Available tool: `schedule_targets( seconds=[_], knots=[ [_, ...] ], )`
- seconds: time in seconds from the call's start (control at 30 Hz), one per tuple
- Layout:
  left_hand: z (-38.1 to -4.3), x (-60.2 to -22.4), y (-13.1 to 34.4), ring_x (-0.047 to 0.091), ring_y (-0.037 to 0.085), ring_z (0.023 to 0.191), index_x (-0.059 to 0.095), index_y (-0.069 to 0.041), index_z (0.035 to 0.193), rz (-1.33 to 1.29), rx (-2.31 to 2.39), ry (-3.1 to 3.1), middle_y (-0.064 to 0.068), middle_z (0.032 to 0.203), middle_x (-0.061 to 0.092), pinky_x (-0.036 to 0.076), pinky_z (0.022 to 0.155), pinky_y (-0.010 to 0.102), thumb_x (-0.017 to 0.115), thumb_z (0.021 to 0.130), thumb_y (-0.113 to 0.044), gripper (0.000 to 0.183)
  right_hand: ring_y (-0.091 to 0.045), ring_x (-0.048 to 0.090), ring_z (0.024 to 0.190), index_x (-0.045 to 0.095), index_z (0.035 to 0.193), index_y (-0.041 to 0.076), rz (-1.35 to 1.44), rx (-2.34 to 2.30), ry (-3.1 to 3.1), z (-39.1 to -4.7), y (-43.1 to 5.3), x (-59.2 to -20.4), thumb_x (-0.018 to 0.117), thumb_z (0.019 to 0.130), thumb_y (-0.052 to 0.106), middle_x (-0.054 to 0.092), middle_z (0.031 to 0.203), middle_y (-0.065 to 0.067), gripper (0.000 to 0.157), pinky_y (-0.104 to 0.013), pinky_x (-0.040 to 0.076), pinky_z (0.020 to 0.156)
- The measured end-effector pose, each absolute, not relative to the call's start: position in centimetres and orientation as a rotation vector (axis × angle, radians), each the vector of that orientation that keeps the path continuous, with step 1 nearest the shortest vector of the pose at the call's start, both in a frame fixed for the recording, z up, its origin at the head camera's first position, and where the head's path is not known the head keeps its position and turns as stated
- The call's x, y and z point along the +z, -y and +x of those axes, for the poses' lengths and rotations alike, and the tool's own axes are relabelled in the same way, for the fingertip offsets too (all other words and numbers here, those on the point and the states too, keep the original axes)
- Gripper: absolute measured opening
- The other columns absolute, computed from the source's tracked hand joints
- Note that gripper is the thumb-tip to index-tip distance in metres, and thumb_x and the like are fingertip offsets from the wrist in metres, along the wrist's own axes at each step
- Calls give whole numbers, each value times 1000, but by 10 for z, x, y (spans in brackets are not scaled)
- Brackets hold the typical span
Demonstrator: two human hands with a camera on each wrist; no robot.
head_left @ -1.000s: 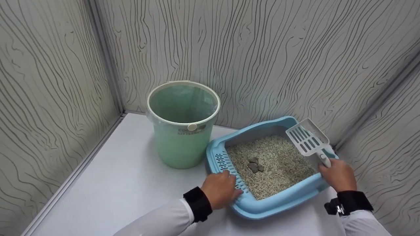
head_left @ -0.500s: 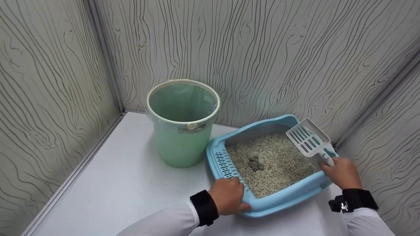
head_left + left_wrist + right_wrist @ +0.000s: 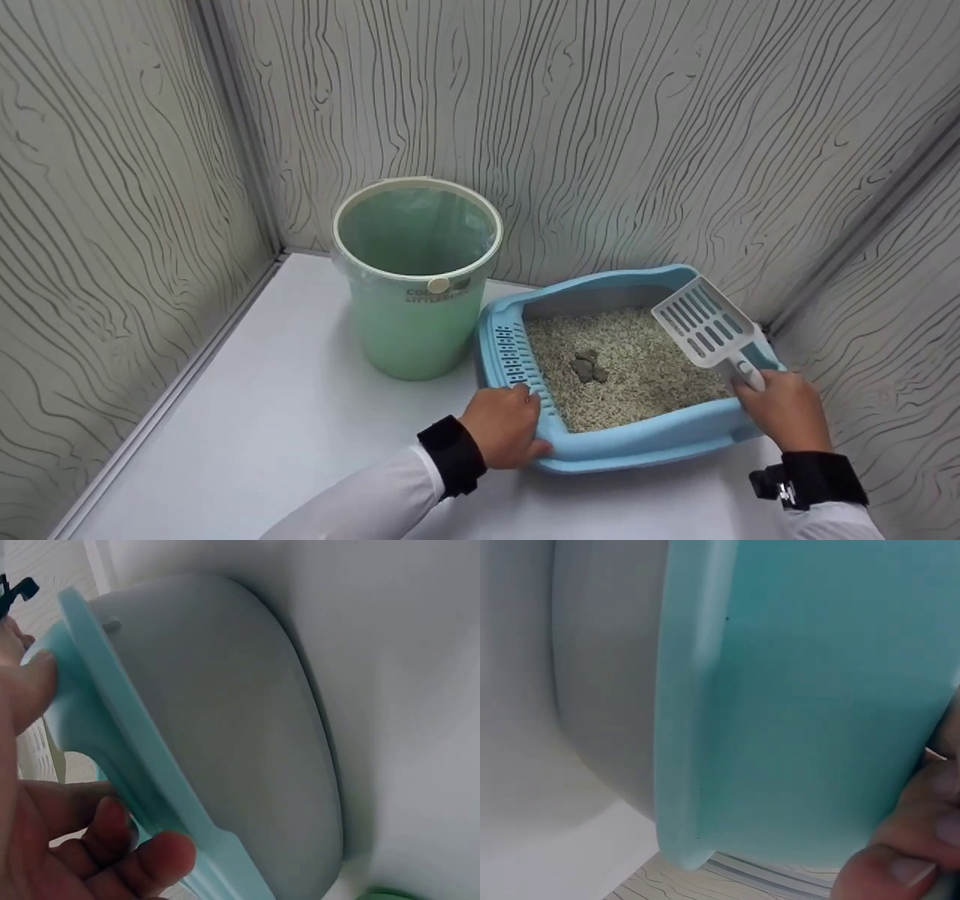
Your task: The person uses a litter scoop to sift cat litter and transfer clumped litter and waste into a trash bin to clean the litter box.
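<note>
In the head view, a blue litter box with a grey base stands on the white table, filled with litter that has a few dark clumps lying on top. My left hand grips the box's near left corner beside the slotted ledge; the left wrist view shows thumb and fingers at the blue rim. At the right side, my right hand holds a white slotted litter scoop by its handle, its head tilted above the litter. The scoop is out of the right wrist view, where curled fingers appear beside the box wall.
A green trash bin with a cream rim and a clear liner stands left of the box, close to it. Wood-patterned panels enclose the table at the back and both sides. Bare tabletop lies at the left.
The litter box has turned slightly clockwise, its near edge now more level in view. My left hand first came nearer, then pushed away with the corner. The scoop stays at the right.
</note>
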State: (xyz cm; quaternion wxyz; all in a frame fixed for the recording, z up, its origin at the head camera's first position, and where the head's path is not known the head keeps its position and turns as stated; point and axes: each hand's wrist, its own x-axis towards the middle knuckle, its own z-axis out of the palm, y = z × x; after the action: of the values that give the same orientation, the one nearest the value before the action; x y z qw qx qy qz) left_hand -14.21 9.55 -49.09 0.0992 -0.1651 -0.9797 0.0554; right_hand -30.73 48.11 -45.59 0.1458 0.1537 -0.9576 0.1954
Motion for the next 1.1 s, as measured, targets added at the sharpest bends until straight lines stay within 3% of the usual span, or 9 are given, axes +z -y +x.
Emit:
schedule_targets(
  seconds=[0.13,0.37,0.73,0.93,1.1],
  knots=[
    [-144,-489,-89,72,22,90,66,-13,137,-411,158,2926,7,113,72,56,64,37,59,95,-68,69,-18,43,49,48,60,11,418,569,2753,-296,-478,-457,70,96,24,49,53,-1,45,-32,33,50],
    [-155,-486,-76,72,23,89,65,-20,141,-292,61,2956,9,112,73,55,61,38,65,95,-63,62,-18,38,49,42,59,13,377,588,2737,-280,-466,-460,76,95,29,39,52,2,52,-32,29,52],
    [-169,-484,-54,70,23,80,74,-20,119,-149,-129,2953,9,92,74,53,56,42,77,87,-56,49,-17,36,49,40,61,14,347,589,2770,-256,-446,-457,73,97,39,33,53,4,56,-31,27,54],
    [-165,-487,-52,70,23,78,74,-18,120,-126,-153,2900,8,90,74,54,57,41,79,86,-52,48,-17,40,53,44,66,13,334,582,2952,-252,-446,-447,65,101,49,37,57,3,54,-32,30,55],
    [-154,-479,-56,67,19,71,74,-17,103,-210,-145,2775,5,84,70,52,56,38,77,90,-52,38,-17,44,59,49,71,12,434,546,2998,-250,-444,-432,67,99,51,43,62,1,51,-33,33,59]
  ],
)
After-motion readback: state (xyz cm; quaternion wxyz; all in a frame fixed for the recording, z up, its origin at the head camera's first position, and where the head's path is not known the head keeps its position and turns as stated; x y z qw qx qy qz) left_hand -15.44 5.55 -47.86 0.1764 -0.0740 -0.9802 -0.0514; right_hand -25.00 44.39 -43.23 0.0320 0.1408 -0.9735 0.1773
